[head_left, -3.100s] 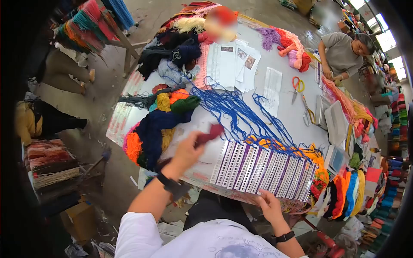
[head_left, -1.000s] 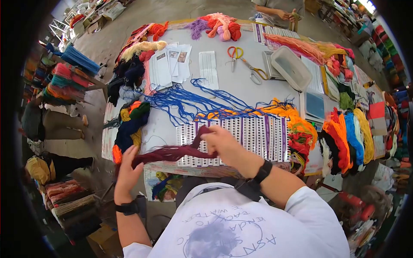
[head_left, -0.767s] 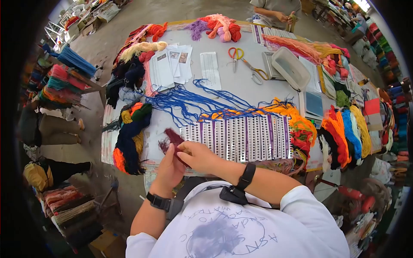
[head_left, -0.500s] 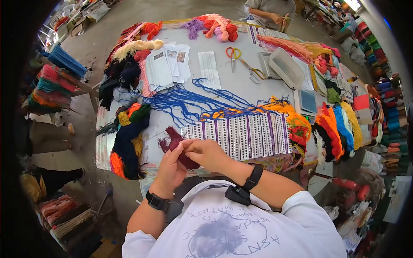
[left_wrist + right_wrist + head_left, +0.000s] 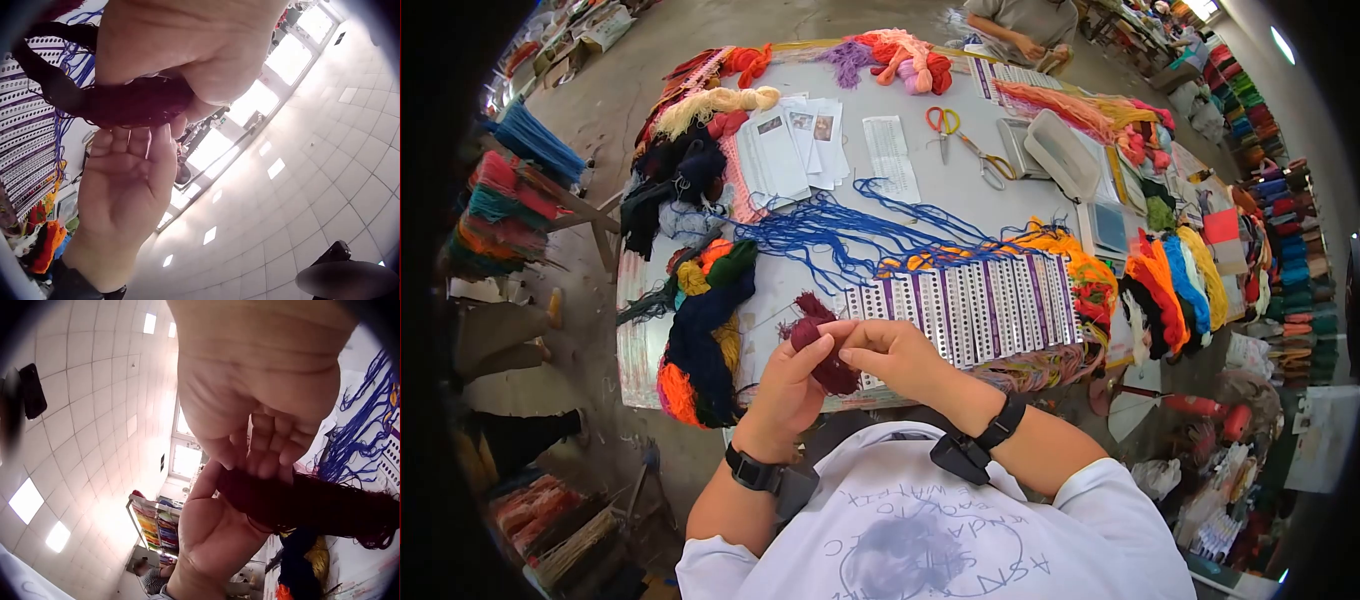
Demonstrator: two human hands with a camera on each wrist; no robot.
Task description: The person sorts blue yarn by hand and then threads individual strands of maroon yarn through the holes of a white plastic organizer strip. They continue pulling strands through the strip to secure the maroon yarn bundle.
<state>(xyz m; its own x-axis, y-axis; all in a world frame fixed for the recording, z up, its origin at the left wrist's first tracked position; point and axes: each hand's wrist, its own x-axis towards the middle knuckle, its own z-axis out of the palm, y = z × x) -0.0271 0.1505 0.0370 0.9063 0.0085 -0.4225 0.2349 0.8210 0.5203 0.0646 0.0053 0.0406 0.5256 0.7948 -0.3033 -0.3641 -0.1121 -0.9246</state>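
Note:
A maroon bundle of yarn (image 5: 808, 332) is held up above the table's front edge, left of the punched cards (image 5: 970, 305). My left hand (image 5: 788, 385) has its fingers and thumb around the bundle. From the right side, my right hand (image 5: 905, 360) pinches the same yarn with its fingertips. In the left wrist view the yarn (image 5: 125, 103) lies between the left hand (image 5: 181, 44) and the right hand (image 5: 122, 181). Loose maroon strands hang at the end of the yarn (image 5: 337, 506) in the right wrist view.
Blue strands (image 5: 820, 230) spread across the table behind the cards. Navy yarn (image 5: 700, 330) lies at the left. Scissors (image 5: 943, 125), papers (image 5: 770, 160) and a clear plastic box (image 5: 1062, 155) are farther back. Coloured hanks (image 5: 1170, 285) hang at the right. Another person (image 5: 1025, 20) is across the table.
The right hand came over from holding the stretched yarn, and both hands met at the bundle. The maroon yarn is now gathered up compactly, and its loose ends have shifted slightly.

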